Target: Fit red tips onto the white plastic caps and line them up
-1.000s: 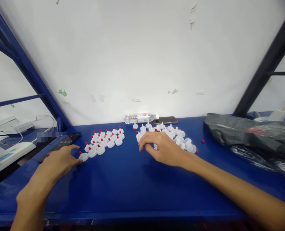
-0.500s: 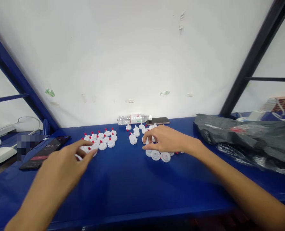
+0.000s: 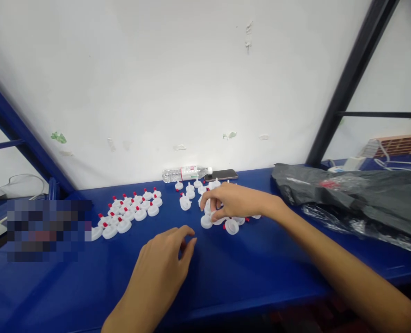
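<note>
We see our left hand [image 3: 163,254] low over the glossy blue tabletop [image 3: 240,273], near the middle, its back turned up, fingers curled and thumb stretched forward; a narrow gap shows between thumb and fingertip, with nothing visible in it. Our right hand [image 3: 233,200] reaches in from the right with its wrist bent, arched above the loose white plastic pieces [image 3: 206,222], index finger and thumb pointing left and down. Those two digits are apart with white plastic behind and between them, and we cannot tell whether they pinch a piece. The hand hides part of this heap, which lies just right of centre, some pieces tipped over and small red bits among them. To the left, white round caps with red tips [image 3: 140,214] stand upright in slanting rows. A pixelated patch at the far left masks what lies there and touches the nearest end of the rows. Our left forearm is cut off at the near edge, our right at the right edge. By the wall [image 3: 150,92], a clear plastic bottle [image 3: 172,175] lies on its side, its white label [image 3: 189,173] marked in red and green but too small for us to read; a dark-screened phone [image 3: 226,174] lies beside its cap. On the right, a crumpled grey plastic bag [image 3: 371,189] bears a blurred red patch and runs out of view.
</note>
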Demonstrator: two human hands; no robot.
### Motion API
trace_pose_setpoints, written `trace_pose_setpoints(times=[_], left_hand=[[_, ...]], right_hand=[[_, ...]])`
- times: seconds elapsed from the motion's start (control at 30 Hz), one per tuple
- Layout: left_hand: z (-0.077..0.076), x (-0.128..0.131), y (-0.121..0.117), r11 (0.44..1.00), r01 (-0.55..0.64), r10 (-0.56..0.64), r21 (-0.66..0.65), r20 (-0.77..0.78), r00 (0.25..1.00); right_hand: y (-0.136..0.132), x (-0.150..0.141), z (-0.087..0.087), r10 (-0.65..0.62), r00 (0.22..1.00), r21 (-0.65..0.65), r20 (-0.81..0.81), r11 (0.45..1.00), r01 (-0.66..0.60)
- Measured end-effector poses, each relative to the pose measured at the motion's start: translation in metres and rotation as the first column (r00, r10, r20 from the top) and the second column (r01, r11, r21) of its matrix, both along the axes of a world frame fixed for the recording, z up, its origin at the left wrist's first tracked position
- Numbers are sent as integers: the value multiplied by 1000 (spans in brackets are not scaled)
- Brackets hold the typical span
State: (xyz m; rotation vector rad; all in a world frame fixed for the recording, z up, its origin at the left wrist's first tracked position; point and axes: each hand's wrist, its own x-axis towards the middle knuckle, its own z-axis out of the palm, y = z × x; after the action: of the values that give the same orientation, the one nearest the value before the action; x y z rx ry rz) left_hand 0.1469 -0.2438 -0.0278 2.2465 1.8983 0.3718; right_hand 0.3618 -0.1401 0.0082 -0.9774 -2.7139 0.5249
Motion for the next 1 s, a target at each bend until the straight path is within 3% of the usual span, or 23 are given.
trace_pose_setpoints(times=[0.23,0.43,0.83,1.0], left_hand=[[-15,19,-2,991,134,-134,25,2,991],[-25,40,8,968,251,-249,13,-83,965],[-18,57,20,968,251,-242,14,-215,946],[-8,66,30,960,278,-275,-9,-178,945]], right_hand=[[2,0,8,-100,977,171,-190,976,133],[-1,-1,8,-80,955,129,-287,984,121],[-3,-5,5,-95,956,275,-279,946,175],[-3,-5,4,-94,963,283,-252,945,166]])
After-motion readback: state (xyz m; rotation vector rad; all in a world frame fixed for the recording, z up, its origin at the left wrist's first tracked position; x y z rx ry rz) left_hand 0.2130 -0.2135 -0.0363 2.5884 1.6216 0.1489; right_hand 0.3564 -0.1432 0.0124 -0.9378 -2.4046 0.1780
